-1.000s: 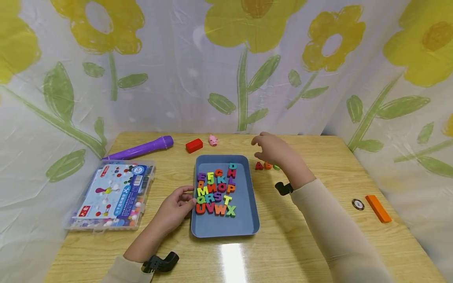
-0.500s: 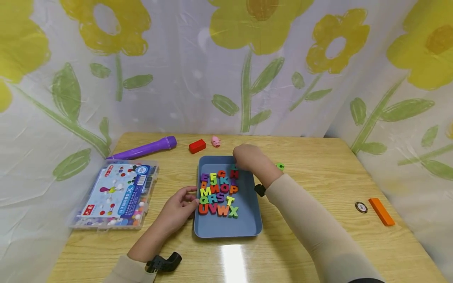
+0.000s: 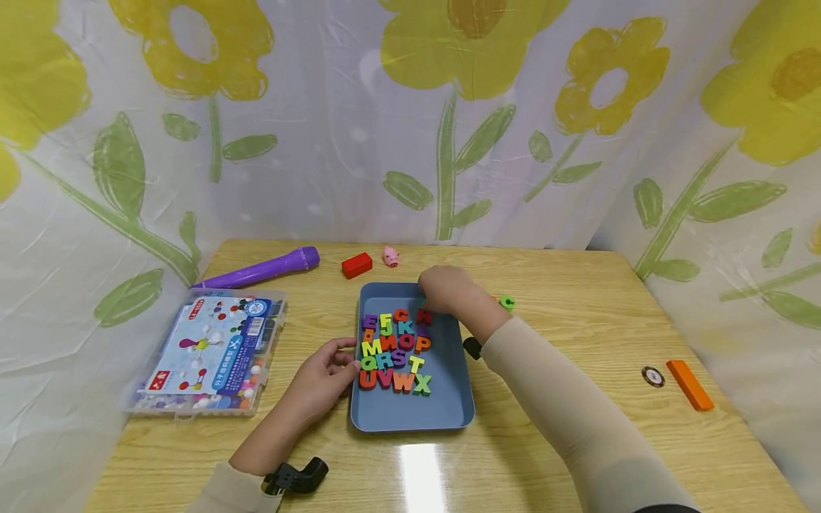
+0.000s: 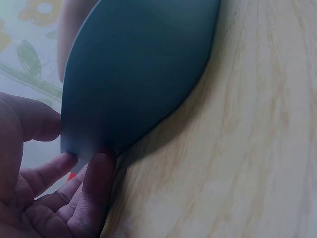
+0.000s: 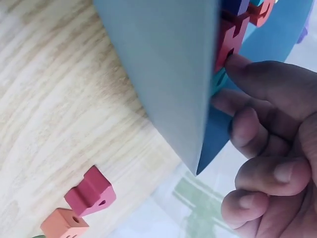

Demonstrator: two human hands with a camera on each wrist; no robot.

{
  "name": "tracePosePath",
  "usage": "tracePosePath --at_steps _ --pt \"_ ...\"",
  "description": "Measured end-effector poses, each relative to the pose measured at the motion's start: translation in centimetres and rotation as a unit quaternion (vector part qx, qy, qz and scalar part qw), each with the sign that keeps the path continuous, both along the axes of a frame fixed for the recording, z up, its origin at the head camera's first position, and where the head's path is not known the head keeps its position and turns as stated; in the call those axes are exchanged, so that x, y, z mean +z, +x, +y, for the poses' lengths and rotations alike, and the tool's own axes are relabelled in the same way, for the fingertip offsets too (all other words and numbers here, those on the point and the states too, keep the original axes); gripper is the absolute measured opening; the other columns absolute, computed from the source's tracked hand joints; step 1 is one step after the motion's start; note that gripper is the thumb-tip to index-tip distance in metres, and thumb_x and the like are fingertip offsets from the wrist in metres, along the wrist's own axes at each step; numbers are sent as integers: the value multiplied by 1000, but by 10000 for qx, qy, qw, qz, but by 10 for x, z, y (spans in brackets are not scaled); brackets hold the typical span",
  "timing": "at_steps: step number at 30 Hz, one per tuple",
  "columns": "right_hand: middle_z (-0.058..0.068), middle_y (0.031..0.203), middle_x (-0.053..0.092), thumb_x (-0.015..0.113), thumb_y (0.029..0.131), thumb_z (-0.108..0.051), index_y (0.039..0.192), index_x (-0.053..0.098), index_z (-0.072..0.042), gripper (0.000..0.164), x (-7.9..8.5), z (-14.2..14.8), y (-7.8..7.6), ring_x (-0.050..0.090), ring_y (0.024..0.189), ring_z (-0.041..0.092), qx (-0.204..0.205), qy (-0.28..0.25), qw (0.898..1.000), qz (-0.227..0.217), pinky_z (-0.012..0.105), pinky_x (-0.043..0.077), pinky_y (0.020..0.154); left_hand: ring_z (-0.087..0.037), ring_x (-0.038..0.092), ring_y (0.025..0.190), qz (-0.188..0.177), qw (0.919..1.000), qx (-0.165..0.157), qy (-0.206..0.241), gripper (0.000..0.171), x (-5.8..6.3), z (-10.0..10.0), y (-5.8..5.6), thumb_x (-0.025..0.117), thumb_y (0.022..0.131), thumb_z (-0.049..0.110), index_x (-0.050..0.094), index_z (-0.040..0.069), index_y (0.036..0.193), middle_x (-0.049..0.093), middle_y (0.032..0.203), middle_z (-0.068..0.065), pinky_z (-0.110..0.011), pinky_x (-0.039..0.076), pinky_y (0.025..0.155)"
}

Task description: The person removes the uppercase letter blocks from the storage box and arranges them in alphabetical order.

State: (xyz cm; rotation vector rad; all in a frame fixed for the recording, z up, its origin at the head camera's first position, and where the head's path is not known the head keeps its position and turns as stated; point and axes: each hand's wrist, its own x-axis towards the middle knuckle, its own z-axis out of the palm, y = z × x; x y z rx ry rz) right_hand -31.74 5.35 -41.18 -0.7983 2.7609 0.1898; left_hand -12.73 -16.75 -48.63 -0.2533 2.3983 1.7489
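Note:
A blue-grey tray (image 3: 410, 417) holds rows of colourful letter blocks (image 3: 385, 367). My left hand (image 3: 323, 377) grips its left side, with the thumb at the rim and fingers (image 4: 99, 173) against the outer wall. Reaching into the far right corner, my right hand (image 3: 449, 288) pinches the teal letter D (image 5: 219, 81), hidden in the head view. Its thumb also lies against the red H (image 5: 232, 39). Outside the tray, beside this hand, the red A (image 5: 90, 192) and orange B (image 5: 64, 224) lie on the table, along with the green C (image 3: 507, 303).
A clear molecular-model box (image 3: 208, 349) lies at the left. Along the back are a purple microphone-shaped toy (image 3: 263, 267), a red block (image 3: 356, 265) and a pink pig figure (image 3: 390, 256). An orange block (image 3: 690, 385) and a round chip (image 3: 653, 376) lie at the right.
My right hand has moved left from above the A, B and C into the tray's far right corner, covering the D. The left hand stays at the tray.

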Motion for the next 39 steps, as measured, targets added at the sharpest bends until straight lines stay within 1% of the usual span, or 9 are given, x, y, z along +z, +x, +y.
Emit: tracePosePath --at_steps 5,11,15,19,22,29,34,37,39 --pt "-1 72 48 77 101 -28 78 61 -15 31 0 0 0 54 68 17 64 -25 10000 -72 32 42 62 -20 65 91 -24 10000 20 -71 46 -1 0 -2 67 107 18 59 13 152 67 124 -14 -29 59 74" --pt "2 78 55 78 102 -28 90 71 -13 20 -3 2 -2 57 73 19 -55 -142 9997 -176 32 43 65 -20 64 91 -31 9999 11 -114 46 -2 -1 -2 67 107 19 59 13 152 67 124 -13 -29 58 74" --pt "3 83 60 77 102 -28 96 74 -12 17 -4 3 -2 59 76 20 -64 -267 9990 -343 33 44 66 -20 65 91 -28 9999 12 -139 47 -2 -2 -2 67 107 19 59 13 152 67 124 -14 -29 58 74" --pt "2 85 62 80 100 -31 95 74 -13 20 -3 4 -1 59 76 20 -16 -413 9980 -480 32 45 67 -20 65 91 -52 9998 35 -164 47 -2 -2 -1 68 107 20 59 13 152 68 125 -14 -29 58 74" --pt "1 83 60 82 99 -33 91 72 -13 23 -2 5 -2 56 75 19 -31 -471 9976 -514 33 43 67 -20 65 91 -49 9998 37 -164 47 -1 -2 0 68 107 20 59 13 152 68 125 -13 -30 57 74" --pt "0 83 60 82 99 -31 91 72 -12 23 -3 8 -4 57 76 19 -70 -488 9975 -513 33 43 68 -20 65 90 -6 9999 -24 -115 47 0 -1 1 68 107 21 59 11 152 68 125 -14 -31 57 74" --pt "0 78 55 81 100 -31 83 67 -14 28 -7 8 -6 56 72 18 36 -444 9977 -518 32 41 66 -20 65 91 -42 9999 14 -155 47 -1 -1 -1 68 107 20 59 13 152 68 124 -13 -30 58 75" --pt "1 81 59 81 99 -30 86 69 -14 24 -6 10 -6 57 75 19 63 -511 9977 -440 33 43 68 -20 65 91 -21 9999 11 -166 47 -1 0 -1 68 107 20 59 13 152 68 124 -13 -30 58 74" --pt "1 90 67 82 97 -29 95 74 -13 18 -1 14 -5 60 80 19 98 -632 9973 -366 35 50 73 -19 65 90 14 9999 -9 -162 47 -1 0 -1 69 107 21 59 12 152 68 125 -13 -30 57 74"
